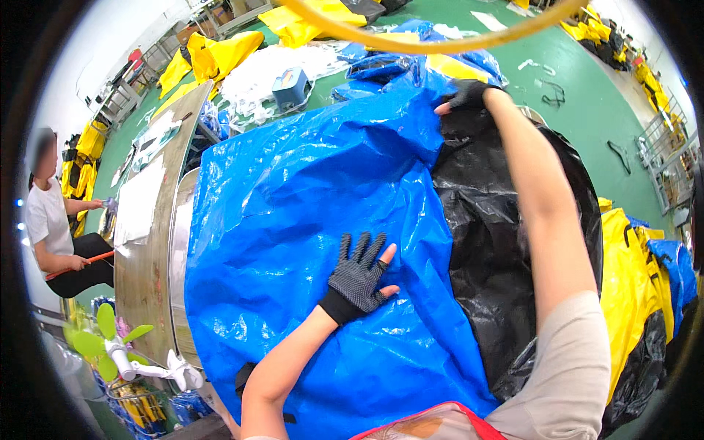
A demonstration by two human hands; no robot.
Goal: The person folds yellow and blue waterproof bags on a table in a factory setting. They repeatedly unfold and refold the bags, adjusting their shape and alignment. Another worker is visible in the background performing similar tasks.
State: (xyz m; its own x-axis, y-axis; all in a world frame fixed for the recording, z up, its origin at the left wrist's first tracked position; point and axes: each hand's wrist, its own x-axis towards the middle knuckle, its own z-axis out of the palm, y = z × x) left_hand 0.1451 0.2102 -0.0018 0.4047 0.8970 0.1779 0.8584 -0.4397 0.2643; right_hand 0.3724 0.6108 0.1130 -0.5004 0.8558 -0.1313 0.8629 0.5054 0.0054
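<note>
A wide, creased blue plastic sheet [293, 198] spreads across the work surface in front of me. My left hand [357, 277], in a dark dotted work glove with bare thumb and fingertip, presses flat on it with the fingers spread. At the far right corner, my right hand [468, 97], in a similar black glove, is closed on the blue sheet's edge; some of its fingers are hidden. A black plastic sheet [484, 220] lies to the right, partly under the blue one and below my right forearm.
To the left are a worktable [150, 286], a seated person [55, 220] and a green-bladed fan [110, 345]. Blue bundles [381, 70] and a blue box [291, 88] sit beyond. Yellow sheets [631, 286] hang at right. A yellow hose [425, 45] arcs overhead.
</note>
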